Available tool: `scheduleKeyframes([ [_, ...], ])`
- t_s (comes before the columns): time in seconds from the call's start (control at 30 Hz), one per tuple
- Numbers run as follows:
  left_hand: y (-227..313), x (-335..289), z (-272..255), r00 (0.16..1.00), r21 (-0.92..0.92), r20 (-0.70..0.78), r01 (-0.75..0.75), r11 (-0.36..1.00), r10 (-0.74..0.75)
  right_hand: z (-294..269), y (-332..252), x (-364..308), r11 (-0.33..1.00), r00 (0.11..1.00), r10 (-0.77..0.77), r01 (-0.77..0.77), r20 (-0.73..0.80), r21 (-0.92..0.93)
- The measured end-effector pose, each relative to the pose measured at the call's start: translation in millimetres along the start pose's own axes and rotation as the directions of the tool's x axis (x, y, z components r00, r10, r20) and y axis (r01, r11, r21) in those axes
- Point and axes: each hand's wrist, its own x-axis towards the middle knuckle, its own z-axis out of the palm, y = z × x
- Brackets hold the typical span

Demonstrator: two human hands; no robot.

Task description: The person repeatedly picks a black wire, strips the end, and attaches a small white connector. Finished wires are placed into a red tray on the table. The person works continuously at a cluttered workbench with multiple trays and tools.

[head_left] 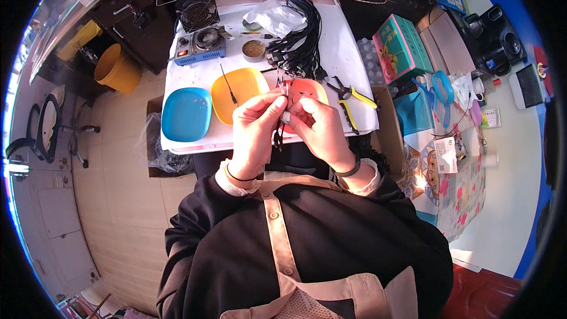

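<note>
Thin black cable (278, 136) is pinched between left hand (255, 125) and right hand (319, 127), at six o'clock from red plastic plate (307, 90); wire-end work, needing steady fingers next.

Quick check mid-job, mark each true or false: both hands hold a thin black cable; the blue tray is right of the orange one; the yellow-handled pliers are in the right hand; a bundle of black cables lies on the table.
1. Both hands, left hand and right hand, hold the thin black cable: true.
2. Blue tray right of orange tray: false, it is left.
3. Yellow-handled pliers in the right hand: false, they lie on the table.
4. Bundle of black cables on the table: true.
</note>
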Motion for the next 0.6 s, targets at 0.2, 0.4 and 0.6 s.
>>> scheduleKeyframes([
  [0.2, 0.9, -6.9, 5.4, 1.0, -0.053, 0.01, 0.0, 0.999, 0.001, -6.6, -2.5, 0.5, 0.994, 0.993, 0.056, -0.064, 0.099, 0.083],
  [0.4, -0.5, -10.2, 6.7, 0.994, 0.076, -0.041, -0.099, 0.992, 0.103, -15.4, -5.8, 7.3, 0.984, 0.991, -0.08, 0.096, -0.111, 0.149],
  [0.6, -1.7, -10.3, 1.8, 0.994, 0.204, -0.007, -0.105, 0.973, 0.108, -11.7, -6.1, 15.4, 0.984, 0.98, -0.174, 0.169, -0.1, -0.054],
])
